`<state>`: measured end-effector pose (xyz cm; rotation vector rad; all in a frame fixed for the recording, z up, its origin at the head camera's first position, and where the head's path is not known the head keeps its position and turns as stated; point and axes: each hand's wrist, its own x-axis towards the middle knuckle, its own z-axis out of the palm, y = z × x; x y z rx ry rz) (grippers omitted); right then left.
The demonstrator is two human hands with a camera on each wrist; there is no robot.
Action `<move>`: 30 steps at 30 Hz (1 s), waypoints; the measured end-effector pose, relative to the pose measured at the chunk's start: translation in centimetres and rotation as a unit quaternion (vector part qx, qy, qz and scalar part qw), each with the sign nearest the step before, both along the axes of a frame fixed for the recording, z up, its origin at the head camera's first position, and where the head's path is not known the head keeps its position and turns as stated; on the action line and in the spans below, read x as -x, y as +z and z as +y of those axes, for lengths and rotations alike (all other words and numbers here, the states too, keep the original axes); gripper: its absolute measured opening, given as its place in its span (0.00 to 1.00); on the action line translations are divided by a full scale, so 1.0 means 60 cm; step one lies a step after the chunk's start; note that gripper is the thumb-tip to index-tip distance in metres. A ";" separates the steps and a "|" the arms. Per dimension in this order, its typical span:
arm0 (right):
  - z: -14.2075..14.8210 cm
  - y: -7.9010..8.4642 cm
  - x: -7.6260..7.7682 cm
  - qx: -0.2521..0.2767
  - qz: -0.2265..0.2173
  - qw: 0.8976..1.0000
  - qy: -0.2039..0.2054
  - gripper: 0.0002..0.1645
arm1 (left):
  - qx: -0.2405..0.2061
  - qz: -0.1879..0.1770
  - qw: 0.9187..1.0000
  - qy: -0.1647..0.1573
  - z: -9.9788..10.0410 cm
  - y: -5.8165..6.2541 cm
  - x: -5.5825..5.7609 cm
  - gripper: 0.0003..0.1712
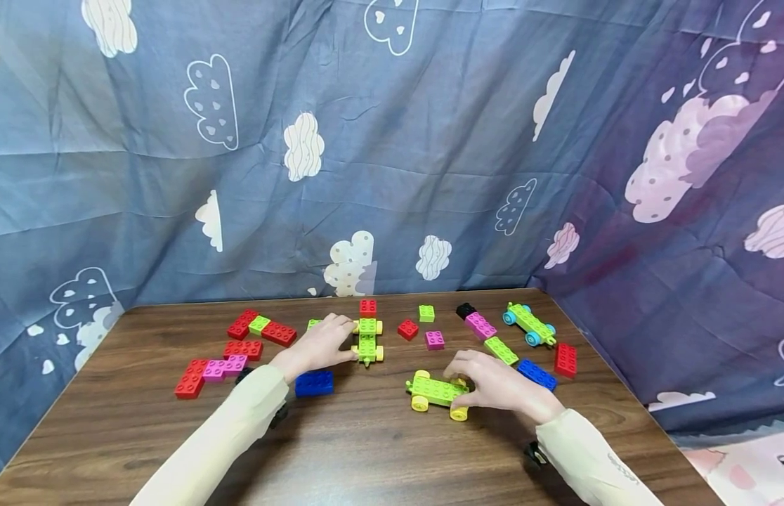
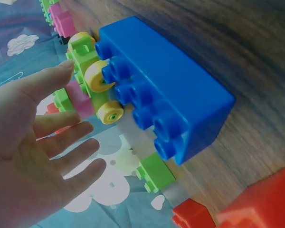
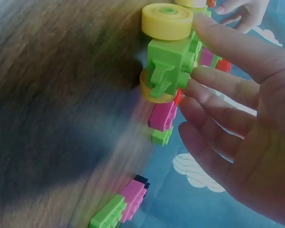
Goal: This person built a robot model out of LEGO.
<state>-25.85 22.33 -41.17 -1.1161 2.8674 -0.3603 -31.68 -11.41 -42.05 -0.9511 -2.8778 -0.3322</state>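
In the head view my left hand [image 1: 322, 344] is at the left side of a green toy car base [image 1: 367, 348] with yellow wheels, fingertips by its wheels. Its fingers look loosely extended in the left wrist view, curled round nothing. Nearer me, a second green car base [image 1: 433, 390] with yellow wheels lies crosswise on the table. Thumb and fingers of my right hand [image 1: 493, 383] hold its right end. The right wrist view shows the thumb by a yellow wheel [image 3: 167, 21] and fingertips at the studs. A blue brick [image 1: 314, 384] lies below my left hand.
Red bricks [image 1: 243, 349] and joined pink bricks [image 1: 225, 367] lie at left. A small red brick [image 1: 407, 329] and pink brick [image 1: 435, 340] sit mid-table. At right are a blue-wheeled car base [image 1: 530, 324], another blue brick [image 1: 537, 374] and a red brick [image 1: 565, 360]. A curtain [image 1: 392, 176] hangs behind.
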 end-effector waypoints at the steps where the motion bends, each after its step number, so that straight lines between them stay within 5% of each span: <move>1: 0.001 -0.001 0.000 0.000 0.000 1.000 0.000 0.21 | -0.003 -0.003 1.000 0.003 -0.001 0.002 -0.002 0.33; 11: -0.014 -0.011 0.008 -0.008 0.033 0.998 0.044 0.16 | -0.033 0.010 0.999 0.017 -0.010 0.011 -0.028 0.26; 17: -0.011 -0.012 0.001 0.002 0.070 0.998 0.010 0.20 | -0.034 0.054 0.998 -0.015 -0.006 0.011 -0.047 0.19; 22: -0.004 -0.010 -0.004 0.012 0.031 0.999 -0.039 0.28 | -0.022 0.085 0.995 -0.043 0.007 0.010 -0.065 0.17; 30: -0.018 -0.021 0.008 0.041 -0.028 0.999 -0.022 0.24 | -0.014 0.069 0.994 -0.088 0.035 0.000 -0.093 0.18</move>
